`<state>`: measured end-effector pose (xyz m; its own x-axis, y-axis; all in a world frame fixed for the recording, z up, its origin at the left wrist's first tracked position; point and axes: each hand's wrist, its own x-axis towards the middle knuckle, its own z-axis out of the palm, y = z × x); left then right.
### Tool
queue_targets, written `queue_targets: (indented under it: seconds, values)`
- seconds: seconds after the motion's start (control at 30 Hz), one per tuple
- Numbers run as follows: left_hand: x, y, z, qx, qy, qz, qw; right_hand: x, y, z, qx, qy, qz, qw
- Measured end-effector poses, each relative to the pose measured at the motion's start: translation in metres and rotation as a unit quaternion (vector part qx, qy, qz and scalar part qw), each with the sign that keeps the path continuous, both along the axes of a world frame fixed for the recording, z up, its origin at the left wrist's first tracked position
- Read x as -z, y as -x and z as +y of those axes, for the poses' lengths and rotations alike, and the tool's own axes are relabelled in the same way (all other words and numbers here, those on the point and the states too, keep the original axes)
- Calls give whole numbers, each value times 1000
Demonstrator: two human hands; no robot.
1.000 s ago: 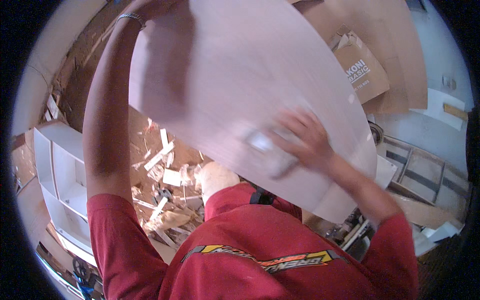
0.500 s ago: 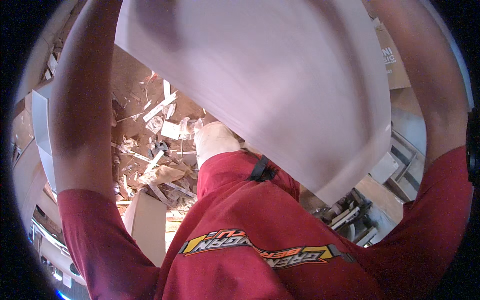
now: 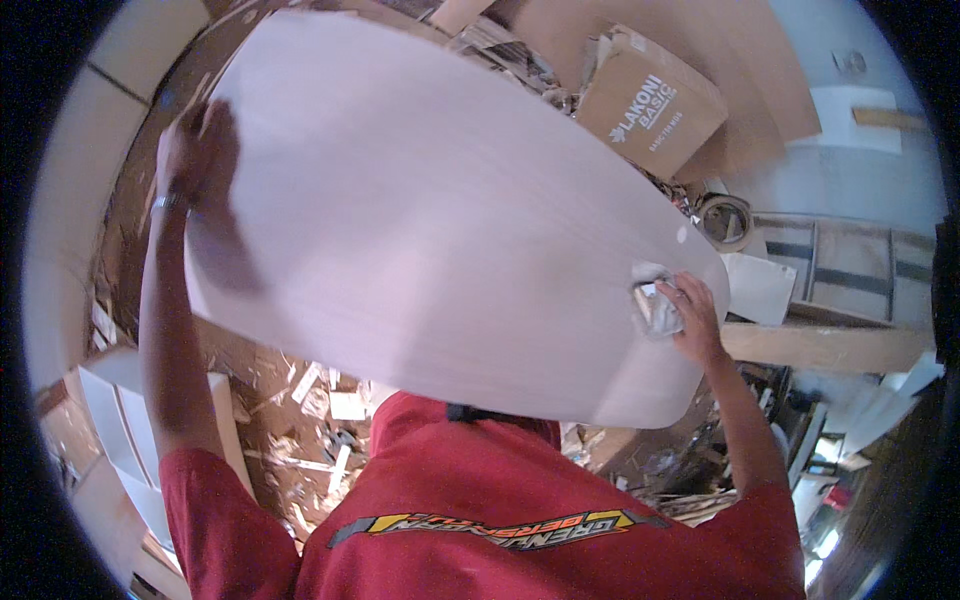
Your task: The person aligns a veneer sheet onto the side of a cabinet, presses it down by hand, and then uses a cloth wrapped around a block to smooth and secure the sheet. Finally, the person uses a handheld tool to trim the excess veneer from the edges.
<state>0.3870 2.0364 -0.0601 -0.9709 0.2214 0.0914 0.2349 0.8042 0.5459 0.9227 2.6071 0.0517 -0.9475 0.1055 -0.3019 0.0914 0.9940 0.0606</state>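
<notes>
A large, pale white panel (image 3: 450,230) with rounded corners lies tilted in front of me, its near edge close to my waist. My left hand (image 3: 188,160) is at the panel's left edge, holding it there, with its fingers partly in shadow. Near the right end, my right hand (image 3: 695,315) is closed on a crumpled whitish wad (image 3: 657,308), pressed against the panel's face. Whether the wad is cloth or plastic I cannot make out. A small pale round spot (image 3: 683,235) shows on the panel beyond that hand.
A brown cardboard box (image 3: 655,105) stands beyond the panel, with a roll of tape (image 3: 724,222) nearer on the right. Wooden framing (image 3: 830,345) lies at right. Scraps and offcuts (image 3: 330,400) litter the floor below. White boards (image 3: 130,415) stand at left.
The panel has come down and swung flatter, away from my view. Both hands, out of sight before, now show: the left at the panel's edge, the right with the wad on its face.
</notes>
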Motion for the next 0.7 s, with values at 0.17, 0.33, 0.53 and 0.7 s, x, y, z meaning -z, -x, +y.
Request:
queue_targets:
  seconds: [0.17, 0.33, 0.53, 0.7]
  values:
    - [4, -4, -5, -28, -2, 38, 999, -7, 11, 80, 51, -22, -3, 998]
    - [-8, 3, 15, -8, -32, -7, 999, 8, 207, 12, -163, 56, 42, 984]
    - [5, 12, -16, -17, -80, -35, 996, 25, 439, -131, -367, 93, 80, 922]
    - [-2, 15, -30, 3, -44, -19, 999, 28, 592, -296, -445, 85, 89, 887]
